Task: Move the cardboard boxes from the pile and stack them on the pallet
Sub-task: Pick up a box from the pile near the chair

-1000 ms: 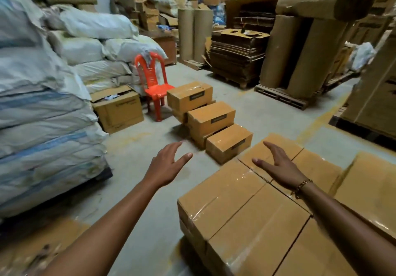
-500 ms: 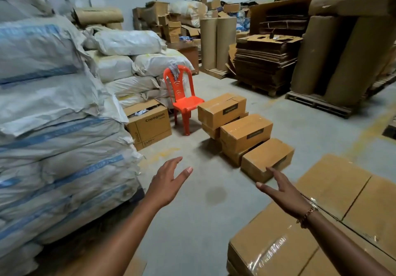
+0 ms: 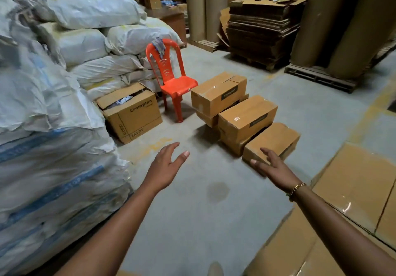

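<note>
A pile of sealed cardboard boxes sits on the concrete floor ahead: a near low box point(image 3: 276, 139), a middle box point(image 3: 246, 116) and a far box point(image 3: 218, 92), the last two resting on other boxes. My left hand point(image 3: 166, 165) is open over bare floor, left of the pile. Fingers spread, my right hand point(image 3: 272, 166) reaches out just in front of the near box and holds nothing. Stacked boxes wrapped in film point(image 3: 353, 190) fill the lower right; the pallet under them is hidden.
White woven sacks point(image 3: 53, 125) are stacked high on the left. An orange plastic chair point(image 3: 171, 76) and an open Crompton carton point(image 3: 132, 113) stand behind the pile. Flattened cardboard on a pallet point(image 3: 261, 29) and tall paper rolls point(image 3: 353, 23) line the back.
The view has swung left and forward, away from the stacked boxes and toward the floor pile. Both hands stayed open and now reach closer to the near box.
</note>
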Demonstrator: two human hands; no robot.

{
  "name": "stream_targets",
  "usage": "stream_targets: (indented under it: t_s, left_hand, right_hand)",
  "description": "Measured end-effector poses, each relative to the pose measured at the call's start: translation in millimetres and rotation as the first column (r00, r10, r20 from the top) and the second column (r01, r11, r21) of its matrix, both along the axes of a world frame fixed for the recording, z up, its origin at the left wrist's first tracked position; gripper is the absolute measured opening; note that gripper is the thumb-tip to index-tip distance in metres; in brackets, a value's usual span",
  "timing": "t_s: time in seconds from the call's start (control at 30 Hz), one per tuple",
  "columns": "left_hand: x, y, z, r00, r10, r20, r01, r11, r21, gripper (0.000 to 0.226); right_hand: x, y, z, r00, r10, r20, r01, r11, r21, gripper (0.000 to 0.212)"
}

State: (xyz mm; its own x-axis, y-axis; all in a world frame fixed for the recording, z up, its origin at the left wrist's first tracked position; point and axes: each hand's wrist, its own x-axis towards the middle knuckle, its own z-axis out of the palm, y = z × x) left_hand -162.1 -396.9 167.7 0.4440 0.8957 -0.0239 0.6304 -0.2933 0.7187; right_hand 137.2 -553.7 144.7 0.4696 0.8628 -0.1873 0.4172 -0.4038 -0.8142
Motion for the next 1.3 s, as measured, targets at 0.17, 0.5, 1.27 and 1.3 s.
stream_targets:
  t_s: [0.17, 0.5, 1.27, 1.3]
  left_hand:
    - [38, 90, -2, 0.999, 0.007, 0.041, -0.006, 0.999, -0.046, 0.064]
    - [106, 277, -36, 0.997, -0.034, 0.065, 0.044, 0.988, -0.146, 0.068]
    - [331, 749, -118, 0.951, -0.292, -0.098, 0.248, 0.914, -0.321, 0.067]
    - [344, 766, -124, 0.950, -0.292, -0.114, 0.240, 0.911, -0.335, 0.066]
  right_hand:
    - [24, 81, -6, 0.997, -0.024, -0.073, 0.021, 0.998, -0.052, 0.081]
    - [68, 257, -30, 0.998, -0.026, -0.059, 0.020, 0.994, -0.106, 0.072]
    - [212, 702, -117, 0.906, -0.305, -0.293, 0.246, 0.943, -0.223, 0.077]
    - [223, 718, -126, 0.890, -0.332, -0.312, 0.262, 0.933, -0.246, 0.077]
